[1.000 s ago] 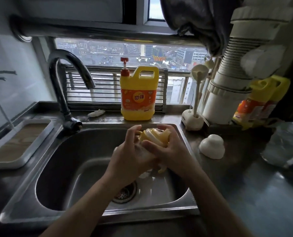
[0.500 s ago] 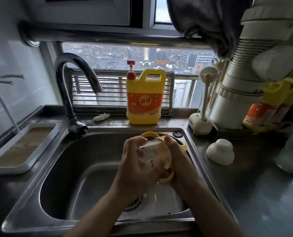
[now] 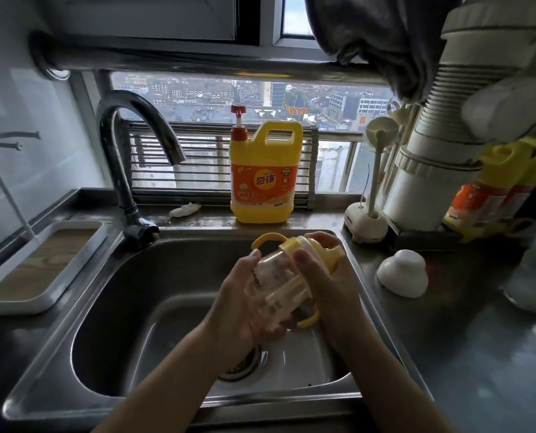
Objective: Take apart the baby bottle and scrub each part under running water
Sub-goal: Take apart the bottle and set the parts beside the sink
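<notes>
Over the steel sink (image 3: 110, 307) I hold a baby bottle (image 3: 273, 285) with a clear body and a yellow collar with two loop handles (image 3: 310, 250). My left hand (image 3: 238, 310) cups the clear body from below and the left. My right hand (image 3: 326, 276) grips the yellow top end, its fingers curled around the collar. The bottle lies tilted, top pointing up and away. A white dome cap (image 3: 402, 273) sits on the counter to the right. The tap (image 3: 135, 145) stands at the back left; no water is visible from it.
A yellow dish soap jug (image 3: 265, 173) with a red pump stands on the sill behind the sink. A white brush in its stand (image 3: 369, 214) is at the back right, beside a large white ribbed pipe (image 3: 447, 151). A white tray (image 3: 38, 264) lies left of the sink.
The bottle has turned in my hands: its clear body now faces me in the left hand, and the yellow collar has come into plain view in the right hand. The camera has tilted down slightly.
</notes>
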